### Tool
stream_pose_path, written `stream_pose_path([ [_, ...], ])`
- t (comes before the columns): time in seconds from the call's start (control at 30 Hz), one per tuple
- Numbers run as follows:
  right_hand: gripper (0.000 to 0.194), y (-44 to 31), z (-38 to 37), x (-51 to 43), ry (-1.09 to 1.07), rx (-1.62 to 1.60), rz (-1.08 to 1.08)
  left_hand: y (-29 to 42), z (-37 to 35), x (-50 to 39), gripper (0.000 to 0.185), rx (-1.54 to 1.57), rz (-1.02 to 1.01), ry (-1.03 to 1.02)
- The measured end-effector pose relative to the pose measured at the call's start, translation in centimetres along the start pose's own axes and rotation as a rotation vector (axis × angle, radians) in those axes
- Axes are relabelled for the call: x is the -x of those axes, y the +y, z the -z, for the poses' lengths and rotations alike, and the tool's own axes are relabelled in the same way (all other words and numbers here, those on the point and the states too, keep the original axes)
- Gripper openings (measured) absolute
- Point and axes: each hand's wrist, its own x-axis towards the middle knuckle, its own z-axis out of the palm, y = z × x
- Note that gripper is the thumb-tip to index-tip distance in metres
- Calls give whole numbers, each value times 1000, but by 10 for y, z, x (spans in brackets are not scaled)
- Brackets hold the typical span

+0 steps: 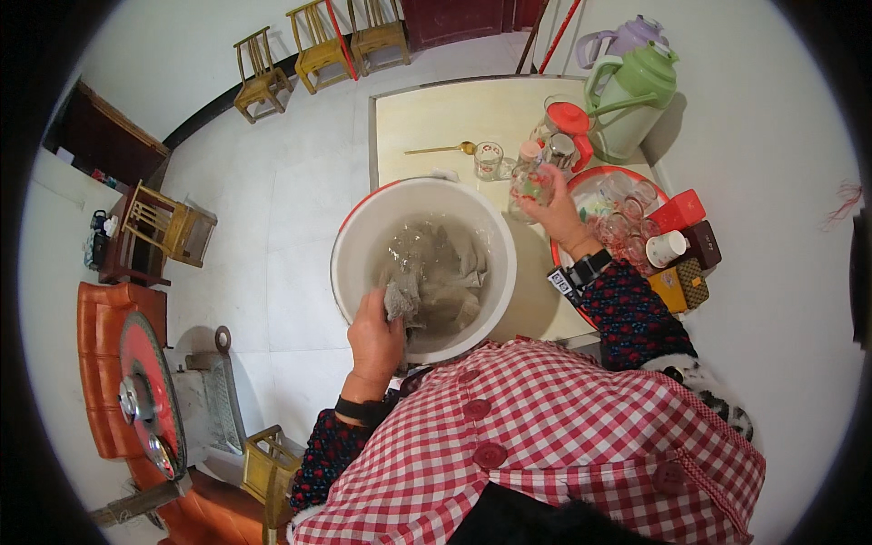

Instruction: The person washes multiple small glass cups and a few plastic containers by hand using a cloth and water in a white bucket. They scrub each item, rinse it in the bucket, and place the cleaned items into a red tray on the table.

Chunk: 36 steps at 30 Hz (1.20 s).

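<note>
My left hand (375,337) grips a wet grey cloth (402,298) at the near left side of a white plastic bucket (503,235). Cloudy water (409,242) stands in the bucket, with more grey cloth (460,300) partly under it. To the right of the bucket, my right hand (562,216) has its fingers around a clear glass vessel (528,191) with red and green decoration. The fingers hide part of this vessel. Just beyond it are a small drinking glass (488,161) and a glass pitcher with a red lid (567,117).
A red-rimmed tray (579,178) holds several glasses (616,225) and a paper cup (666,248). Boxes (681,211) sit by the wall. Green (630,102) and purple (633,35) thermos jugs stand at the back right. A gold spoon (439,149) lies on the table (422,122).
</note>
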Motion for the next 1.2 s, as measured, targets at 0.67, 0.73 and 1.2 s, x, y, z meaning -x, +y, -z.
stream_pose_path([
  [0.67, 45, 75, -74, -39, -61, 464, -76, 0, 7, 6, 36, 41, 154, -39],
  [0.73, 45, 72, -77, -41, -7, 487, -71, -1, 9, 4, 36, 38, 156, -59],
  [1.2, 42, 41, 112, 29, 8, 1012, -24, 0, 11, 1, 32, 74, 67, -107],
])
